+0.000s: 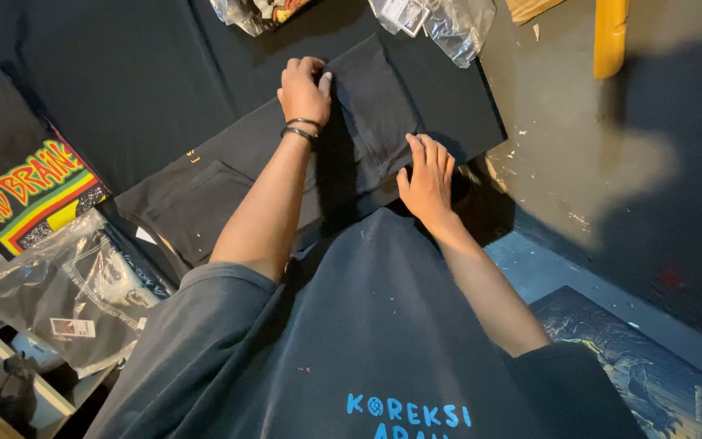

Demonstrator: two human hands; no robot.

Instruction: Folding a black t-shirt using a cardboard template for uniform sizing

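Nearest, right hand (pixel 426 180) presses flat, fingers together, on the folded black garment (pixel 371 106); left hand (pixel 304 91) pinches its far fold.

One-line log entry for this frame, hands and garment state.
left hand: pinching top edge of black garment | right hand: flat on its lower fold | garment: partly folded on black surface

A black shirt with a red, yellow and green print (pixel 30 195) lies at the left. Below it sits a bagged dark garment (pixel 83 289) in clear plastic. Crumpled clear plastic bags (pixel 440 20) lie at the top edge. A yellow post (pixel 610 32) stands on the grey, paint-flecked floor (pixel 578 154).
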